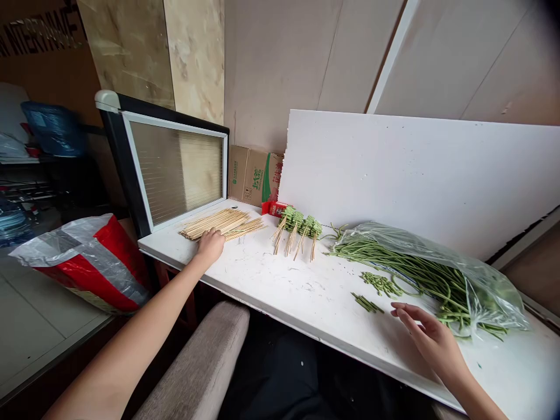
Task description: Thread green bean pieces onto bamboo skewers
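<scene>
While your left forearm slants up from the lower left and crosses the near edge, your left hand (210,245) rests knuckles up at the near side of a spread of wooden skewers (214,220). Its fingers bend down over them; you cannot tell from this view whether they grip any. Your right forearm enters from the lower right, and your right hand (431,335) is over the table, fingers loosely curved toward the left, thumb slightly parted from them, with nothing visible between. Just beyond those fingertips lies a small bundle of cut green beans (366,303), with a looser pile of cut pieces (380,284) just behind it. Long green beans (394,256) spill from a transparent plastic bag (494,291) farther back and to the right. Near the middle, skewered green pieces (300,221) lie in a row, their sticks pointing toward you.

The white table (280,291) has its front edge running diagonally, from the left end down toward the lower right, above a grey armrest (205,356). A framed panel (192,163) closes the left end, and a white board (411,175) stands along the back. Between your hands, in front of the skewered row, a broad strip of bare tabletop gives room to move; beside your right hand, the bag narrows it.
</scene>
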Action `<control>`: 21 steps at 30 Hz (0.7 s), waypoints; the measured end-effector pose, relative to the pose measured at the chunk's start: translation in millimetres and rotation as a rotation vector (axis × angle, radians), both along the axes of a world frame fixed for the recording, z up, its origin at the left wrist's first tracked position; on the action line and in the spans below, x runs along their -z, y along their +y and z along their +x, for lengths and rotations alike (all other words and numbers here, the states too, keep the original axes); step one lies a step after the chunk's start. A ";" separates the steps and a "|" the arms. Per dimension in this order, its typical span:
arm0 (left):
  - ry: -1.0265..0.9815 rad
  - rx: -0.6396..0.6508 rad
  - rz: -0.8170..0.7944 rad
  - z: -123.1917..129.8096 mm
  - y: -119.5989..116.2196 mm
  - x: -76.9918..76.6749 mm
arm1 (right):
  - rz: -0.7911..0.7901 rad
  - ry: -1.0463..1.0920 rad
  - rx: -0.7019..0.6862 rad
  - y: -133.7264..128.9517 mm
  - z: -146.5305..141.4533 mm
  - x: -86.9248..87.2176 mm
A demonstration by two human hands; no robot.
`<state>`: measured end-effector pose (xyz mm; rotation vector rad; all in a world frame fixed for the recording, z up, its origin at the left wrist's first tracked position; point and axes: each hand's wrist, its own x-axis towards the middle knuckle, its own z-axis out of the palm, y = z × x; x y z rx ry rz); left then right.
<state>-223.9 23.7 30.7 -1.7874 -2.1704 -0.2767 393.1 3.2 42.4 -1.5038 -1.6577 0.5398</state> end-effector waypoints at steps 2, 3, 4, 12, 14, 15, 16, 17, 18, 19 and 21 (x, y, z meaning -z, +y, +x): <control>-0.004 0.006 -0.001 -0.6 -0.8 -0.8 | -0.003 -0.007 -0.002 0.0 1.5 1.4; -0.009 0.008 -0.004 -1.2 -1.2 -1.5 | -0.006 -0.013 -0.002 0.1 2.0 2.2; -0.015 0.008 -0.008 -1.9 -1.5 -2.4 | -0.006 -0.019 -0.004 0.3 2.5 3.0; -0.073 0.008 -0.010 -4.5 0.2 -12.3 | 0.019 -0.045 -0.004 2.5 3.2 9.2; -0.076 0.022 -0.002 -3.4 1.7 -14.0 | 0.013 -0.040 -0.008 2.2 2.9 9.6; -0.076 0.030 0.002 -2.9 2.7 -14.4 | 0.012 -0.039 -0.010 2.1 2.9 9.9; -0.077 0.035 0.003 -2.6 4.0 -14.5 | 0.012 -0.039 -0.014 2.0 3.0 10.1; -0.080 0.037 0.003 -2.6 5.6 -14.3 | 0.011 -0.040 -0.018 1.9 3.2 10.5; -0.085 0.036 0.000 -2.8 7.6 -13.8 | 0.009 -0.042 -0.021 2.0 3.5 10.9; -0.092 0.033 -0.004 -3.3 9.8 -13.2 | 0.007 -0.045 -0.023 2.0 3.8 11.3; -0.110 0.029 -0.010 -4.4 14.4 -12.0 | 0.006 -0.045 -0.025 1.6 4.1 11.5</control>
